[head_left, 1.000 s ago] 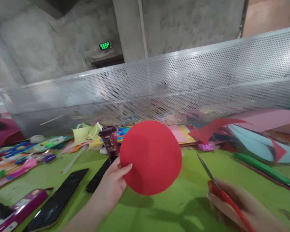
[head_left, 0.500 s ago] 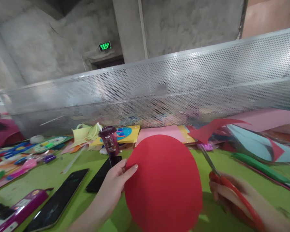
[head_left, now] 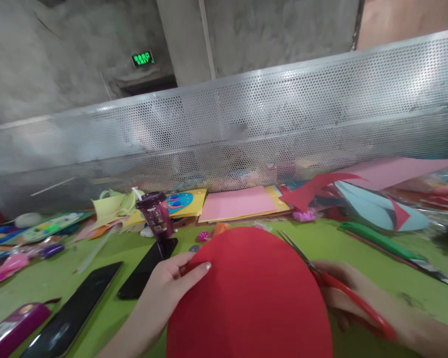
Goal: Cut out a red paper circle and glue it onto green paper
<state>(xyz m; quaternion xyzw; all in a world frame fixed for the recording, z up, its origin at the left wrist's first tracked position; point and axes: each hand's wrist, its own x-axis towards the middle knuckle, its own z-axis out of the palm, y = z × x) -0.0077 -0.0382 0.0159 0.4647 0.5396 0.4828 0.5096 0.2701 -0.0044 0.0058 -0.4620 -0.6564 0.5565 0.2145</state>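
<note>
1. While the left hand point(head_left: 171, 286) pinches the flat red round paper disc point(head_left: 248, 303) at 10 o'clock on its rim, thumb over the face and fingers tucked towards the back, the right hand point(head_left: 362, 283) is wrapped around red-handled metal scissors point(head_left: 336, 283) at 2 o'clock.

2. The disc lies between the 2 hands. Being round, it shows no long axis; that of the scissors runs from handles at 4 o'clock to tips at 10 o'clock, slanting beside the upper right rim. The left hand is the nearer, since it touches the disc; whether the blades or right fingers also touch it, I cannot tell.

3. The disc looks plain and unprinted, its visible rim smooth and evenly curved; the frame cuts off its lower part.

4. On the bright green table point(head_left: 321, 241), 2 glossy black phones point(head_left: 74, 313) lie around 9 o'clock. A green-handled tool with a metal blade point(head_left: 381, 243) rests between 2 and 3 o'clock.

5. Farther back come a dark purple lidded cup point(head_left: 157, 216) with a white straw between 10 and 11 o'clock, pale pink paper sheets point(head_left: 239, 203) at 12 o'clock and a curved red paper offcut point(head_left: 313, 191) at 1 o'clock.

6. Beyond stands a silvery perforated metal screen point(head_left: 216, 124), with a green lit exit sign point(head_left: 142, 58) at 11 o'clock.
</note>
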